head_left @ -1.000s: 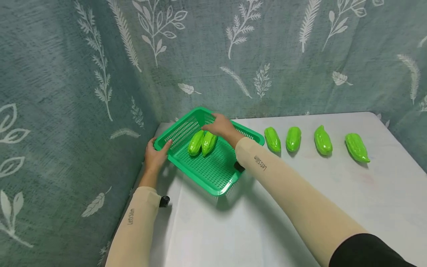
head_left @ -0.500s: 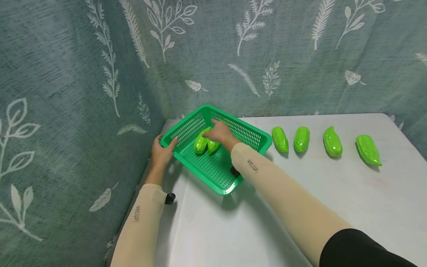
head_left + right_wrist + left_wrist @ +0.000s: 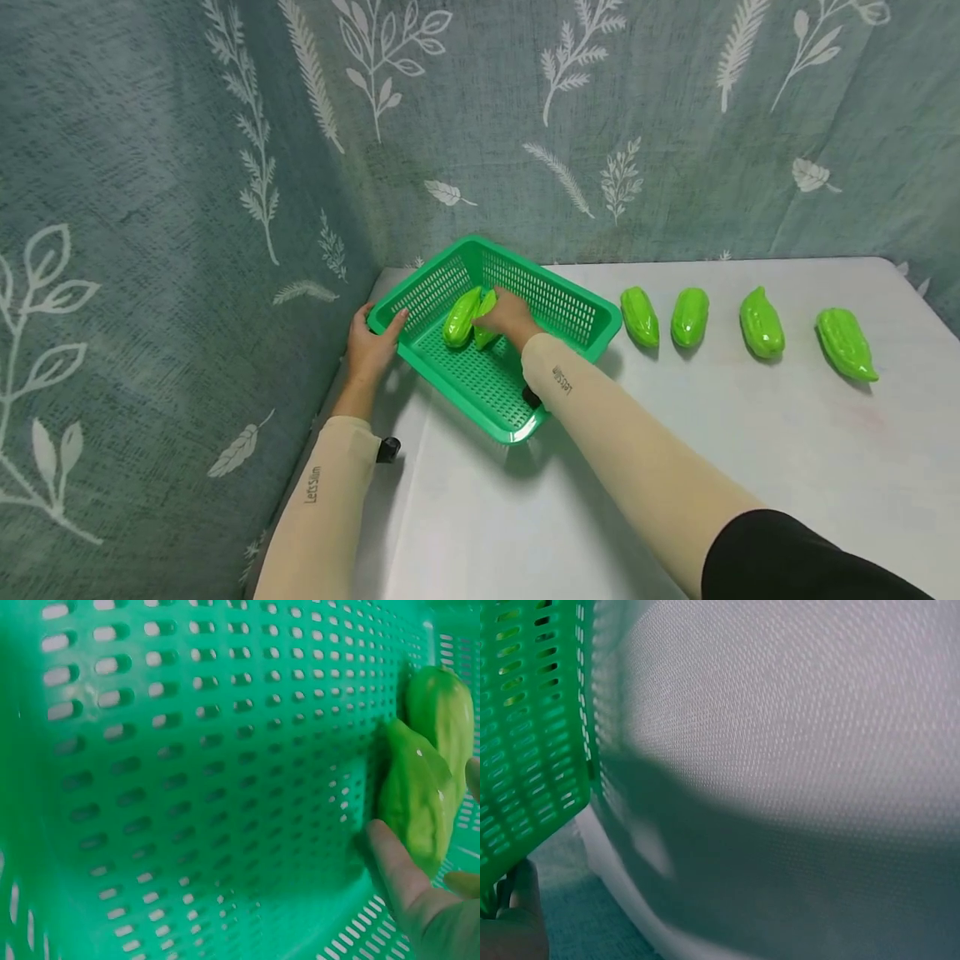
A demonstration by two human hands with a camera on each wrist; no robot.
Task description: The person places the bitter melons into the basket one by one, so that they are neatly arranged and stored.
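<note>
My left hand (image 3: 370, 348) grips the left corner of a green perforated plastic basket (image 3: 450, 394), thumb over the rim and fingers outside. In the left wrist view, part of that hand (image 3: 517, 919) shows below the basket wall (image 3: 532, 765). Two glossy, ridged green peppers lie side by side inside. My right hand (image 3: 510, 317) reaches in and holds the right-hand pepper (image 3: 487, 302) between thumb and fingers, partly covering it. The left-hand pepper (image 3: 461, 318) lies against it. In the right wrist view, a straight digit (image 3: 394, 859) runs alongside the nearer pepper (image 3: 416, 795).
Several more green peppers stand in a row on the white table to the right, the nearest (image 3: 640, 317) close to the basket's right corner and the farthest (image 3: 846, 343) at the right. A leaf-patterned grey-green cloth (image 3: 510, 142) rises behind and to the left.
My right hand has shifted from above the two peppers to the right-hand one, between thumb and fingers. My left hand stays on the basket rim. The whole view has shifted slightly.
</note>
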